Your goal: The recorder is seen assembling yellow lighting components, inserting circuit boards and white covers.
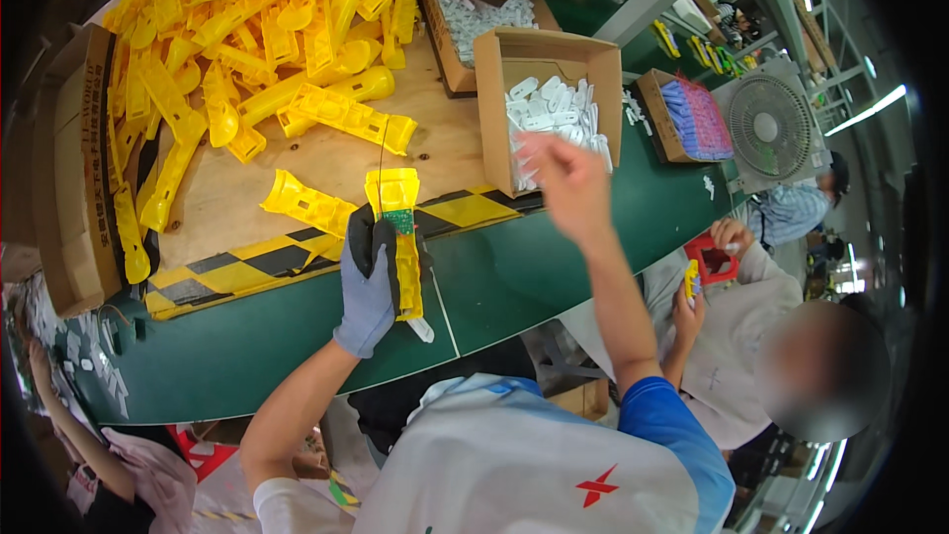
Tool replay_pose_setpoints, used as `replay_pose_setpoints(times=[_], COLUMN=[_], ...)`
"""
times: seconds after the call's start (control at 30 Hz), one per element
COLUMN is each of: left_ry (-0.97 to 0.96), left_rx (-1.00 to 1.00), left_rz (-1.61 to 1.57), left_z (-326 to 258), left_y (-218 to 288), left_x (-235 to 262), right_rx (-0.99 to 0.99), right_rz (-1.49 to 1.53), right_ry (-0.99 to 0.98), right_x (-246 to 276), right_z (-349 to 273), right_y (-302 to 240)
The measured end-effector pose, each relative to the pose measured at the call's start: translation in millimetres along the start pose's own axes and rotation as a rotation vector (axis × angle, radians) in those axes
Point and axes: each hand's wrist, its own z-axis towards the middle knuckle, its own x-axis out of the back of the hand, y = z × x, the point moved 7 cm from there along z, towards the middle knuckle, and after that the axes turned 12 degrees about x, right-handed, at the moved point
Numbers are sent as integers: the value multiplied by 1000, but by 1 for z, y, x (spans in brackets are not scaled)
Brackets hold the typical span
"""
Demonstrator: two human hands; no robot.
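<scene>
My left hand (367,282), in a grey glove with black fingers, is closed around a long yellow plastic shell (407,282). A green circuit board (399,221) sits in the shell's upper part, and a thin dark wire rises beside it. A small white piece (422,329) shows at the shell's lower end. My bare right hand (568,178) hangs by the near edge of a cardboard box (494,119) with many white plastic pieces (554,107). Its fingers are somewhat blurred but look apart, with nothing visible in them. Another yellow shell (308,203) lies just left of the held one.
A large heap of yellow shells (267,30) covers the board at the back left, beside an open carton (79,168). Further right stand a box of purple-wrapped items (692,119) and a fan (766,124). A co-worker (732,326) sits close on my right.
</scene>
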Motion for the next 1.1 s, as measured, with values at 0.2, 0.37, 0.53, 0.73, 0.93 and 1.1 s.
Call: replay_pose_setpoints(times=[0.2, 0.37, 0.53, 0.73, 0.93, 1.1], left_ry=[-118, -59, -136, -159, -137, -134], left_rx=[114, 111, 118, 150, 192, 210], left_rz=[22, 52, 64, -60, -12, -48], left_z=[6, 7, 10, 13, 12, 14], left_y=[-3, 1, -4, -8, -3, -3], left_x=[-8, -5, -9, -8, -12, -11], right_rx=[541, 632, 514, 331, 241, 467], right_rz=[-722, -806, -675, -374, -521, -346], right_ry=[-228, -465, -325, 324, 379, 600], right_x=[39, 26, 38, 65, 106, 97], right_z=[90, 112, 109, 73, 74, 43], right_y=[20, 22, 26, 19, 53, -5])
